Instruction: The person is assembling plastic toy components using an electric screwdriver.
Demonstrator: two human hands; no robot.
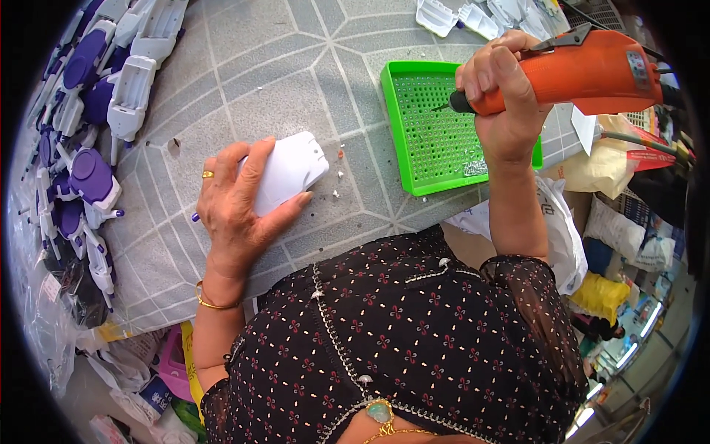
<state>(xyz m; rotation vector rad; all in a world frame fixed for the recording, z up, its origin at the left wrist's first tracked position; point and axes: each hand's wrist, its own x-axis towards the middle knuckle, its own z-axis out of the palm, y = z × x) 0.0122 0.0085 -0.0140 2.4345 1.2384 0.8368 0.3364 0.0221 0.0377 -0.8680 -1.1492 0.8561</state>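
Left of the green tray [397,132], your left hand [235,201] gripped the white casing [290,172], seemingly for steadiness; your right hand [515,111] gripped the orange screwdriver [584,74] over the tray.

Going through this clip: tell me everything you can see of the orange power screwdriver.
The power screwdriver has a chunky, orange-red body that looks like plastic, a dark lever along its top, a small label near the rear and a black nose with a thin dark bit. The right hand grips its front part. It lies roughly level across the picture, bit pointing left, over the green tray. Whether it is running cannot be told.
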